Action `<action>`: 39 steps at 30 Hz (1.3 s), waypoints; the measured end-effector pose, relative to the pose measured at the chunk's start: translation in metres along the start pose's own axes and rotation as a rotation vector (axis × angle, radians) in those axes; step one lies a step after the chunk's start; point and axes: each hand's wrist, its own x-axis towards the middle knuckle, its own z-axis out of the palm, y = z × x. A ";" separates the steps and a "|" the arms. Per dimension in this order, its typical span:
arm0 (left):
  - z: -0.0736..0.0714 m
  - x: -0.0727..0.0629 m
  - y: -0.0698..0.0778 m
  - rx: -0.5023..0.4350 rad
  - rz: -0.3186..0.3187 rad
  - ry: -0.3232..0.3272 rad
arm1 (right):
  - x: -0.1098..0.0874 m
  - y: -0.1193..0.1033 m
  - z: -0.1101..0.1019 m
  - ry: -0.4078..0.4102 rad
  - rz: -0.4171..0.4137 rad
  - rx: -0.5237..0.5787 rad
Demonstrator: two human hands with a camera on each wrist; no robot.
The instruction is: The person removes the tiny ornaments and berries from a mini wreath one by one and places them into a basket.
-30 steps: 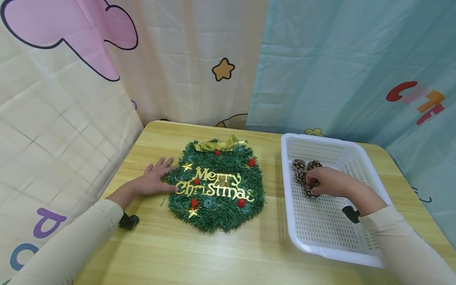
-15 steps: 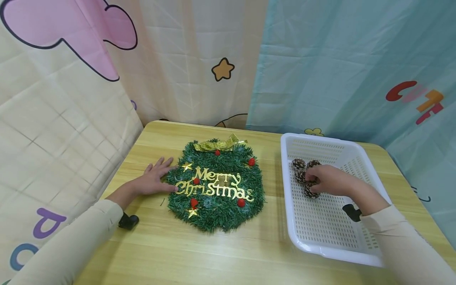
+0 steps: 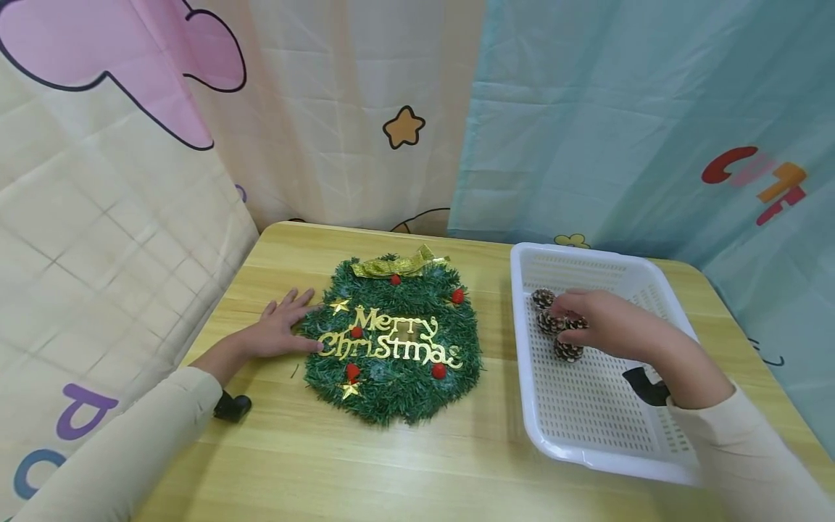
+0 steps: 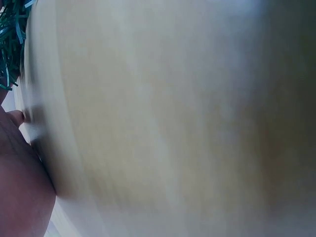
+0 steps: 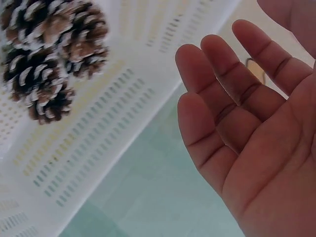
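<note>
A green Christmas wreath [image 3: 391, 395] lies on the table, with gold "Merry Christmas" lettering [image 3: 398, 348], red berries, gold stars and a gold bow. My left hand [image 3: 280, 332] rests on the wood at its left, fingers spread, thumb and fingertips at the wreath's edge. Over the white basket [image 3: 524, 362] is my right hand [image 3: 607, 326], palm turned inward and nothing in it. Several frosted pine cones [image 3: 569, 351] sit bunched in the basket below its fingers. The right wrist view shows the bare palm [image 5: 266, 148] and relaxed fingers beside the pine cones [image 5: 34, 84].
The wooden table [image 3: 404, 471] ends at a printed curtain [image 3: 339, 145] behind and at the sides. The basket has raised slotted walls and takes up the table's right part. A small dark scrap [image 3: 294, 370] lies left of the wreath.
My right hand has come up off the pine cones and its fingers have loosened from their pinch. The cones stay in the basket. My left hand and the wreath keep their places.
</note>
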 end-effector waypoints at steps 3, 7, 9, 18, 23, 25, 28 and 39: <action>-0.001 0.000 0.001 0.003 -0.004 -0.002 | -0.004 -0.013 -0.003 0.035 -0.001 -0.012; -0.002 0.000 0.001 0.004 -0.004 -0.004 | -0.009 -0.023 -0.005 0.087 -0.036 -0.026; -0.003 0.001 0.001 0.003 -0.002 -0.003 | -0.011 -0.027 -0.006 0.113 -0.057 -0.022; -0.002 -0.001 0.000 0.000 -0.002 0.005 | -0.017 -0.049 -0.012 0.238 -0.138 0.000; -0.001 -0.001 -0.001 -0.004 0.003 0.006 | -0.023 -0.067 -0.011 0.306 -0.162 0.009; 0.000 -0.001 -0.002 -0.002 0.002 0.009 | -0.025 -0.074 -0.010 0.341 -0.187 0.016; 0.002 0.000 -0.002 -0.002 0.008 0.007 | -0.027 -0.085 -0.007 0.382 -0.224 0.043; 0.001 -0.001 -0.001 0.009 0.012 0.017 | -0.007 -0.125 0.013 0.385 -0.309 0.164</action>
